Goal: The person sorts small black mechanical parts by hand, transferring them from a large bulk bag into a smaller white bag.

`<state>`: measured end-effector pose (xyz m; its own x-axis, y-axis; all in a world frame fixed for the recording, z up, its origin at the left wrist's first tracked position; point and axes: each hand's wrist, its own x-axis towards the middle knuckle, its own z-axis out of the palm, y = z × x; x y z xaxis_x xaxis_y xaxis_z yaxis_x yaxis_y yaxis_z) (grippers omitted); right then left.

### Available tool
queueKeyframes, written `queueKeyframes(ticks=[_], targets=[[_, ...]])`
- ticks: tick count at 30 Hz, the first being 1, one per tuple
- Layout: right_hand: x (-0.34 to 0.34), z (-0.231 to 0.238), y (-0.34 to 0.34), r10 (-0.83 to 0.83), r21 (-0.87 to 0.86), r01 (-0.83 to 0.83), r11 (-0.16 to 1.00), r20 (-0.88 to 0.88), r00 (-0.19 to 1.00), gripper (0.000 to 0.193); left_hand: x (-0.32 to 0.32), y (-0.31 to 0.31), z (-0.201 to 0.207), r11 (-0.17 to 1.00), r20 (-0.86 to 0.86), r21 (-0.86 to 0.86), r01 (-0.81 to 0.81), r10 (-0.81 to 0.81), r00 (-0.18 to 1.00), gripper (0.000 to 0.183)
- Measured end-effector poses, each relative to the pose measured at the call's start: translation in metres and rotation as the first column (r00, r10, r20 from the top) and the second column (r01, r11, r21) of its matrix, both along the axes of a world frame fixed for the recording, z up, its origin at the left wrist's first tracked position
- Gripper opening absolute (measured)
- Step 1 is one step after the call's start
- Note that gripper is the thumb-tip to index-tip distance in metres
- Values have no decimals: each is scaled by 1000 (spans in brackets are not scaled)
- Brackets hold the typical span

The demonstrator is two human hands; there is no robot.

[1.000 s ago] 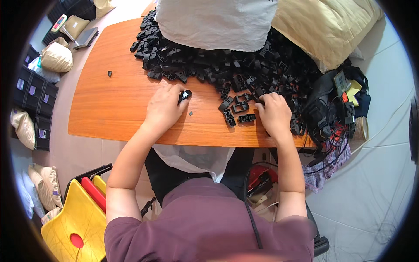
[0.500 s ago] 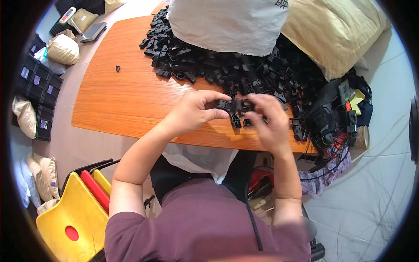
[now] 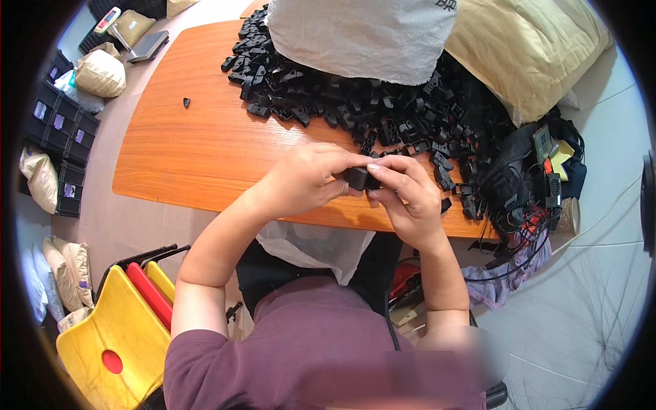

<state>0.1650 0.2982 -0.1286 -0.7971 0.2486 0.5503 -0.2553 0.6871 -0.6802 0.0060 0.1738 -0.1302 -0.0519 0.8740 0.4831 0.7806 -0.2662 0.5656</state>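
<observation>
My left hand (image 3: 301,179) and my right hand (image 3: 404,193) meet above the near edge of the wooden table (image 3: 184,157). Both pinch one small black plastic part (image 3: 357,178) between their fingertips. A big heap of similar black plastic parts (image 3: 383,109) lies just beyond my hands, spreading across the far half of the table. One lone black part (image 3: 186,102) lies apart on the left of the table.
A white woven sack (image 3: 362,34) and a tan sack (image 3: 526,48) rest on the heap at the back. Cables and a dark bag (image 3: 526,184) crowd the table's right end. Yellow and red chairs (image 3: 116,328) stand at lower left. Black crates (image 3: 61,130) line the left.
My hands came together from apart on the table, lifted off its surface and now hold one black part between them near the table's front edge.
</observation>
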Motion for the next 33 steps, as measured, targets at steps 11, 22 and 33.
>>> queueKeyframes(ticks=[11,22,33], targets=[[21,1,-17,-21,-348,119,930,271,962,48,20,-9,-8,996,310,59,68,-83,947,63],[32,-8,-23,-136,-291,209,934,254,958,38,36,-11,-17,998,235,47,46,-55,970,68],[62,-51,-60,-124,142,51,988,570,812,23,-10,28,-27,943,150,-327,-53,107,983,35]])
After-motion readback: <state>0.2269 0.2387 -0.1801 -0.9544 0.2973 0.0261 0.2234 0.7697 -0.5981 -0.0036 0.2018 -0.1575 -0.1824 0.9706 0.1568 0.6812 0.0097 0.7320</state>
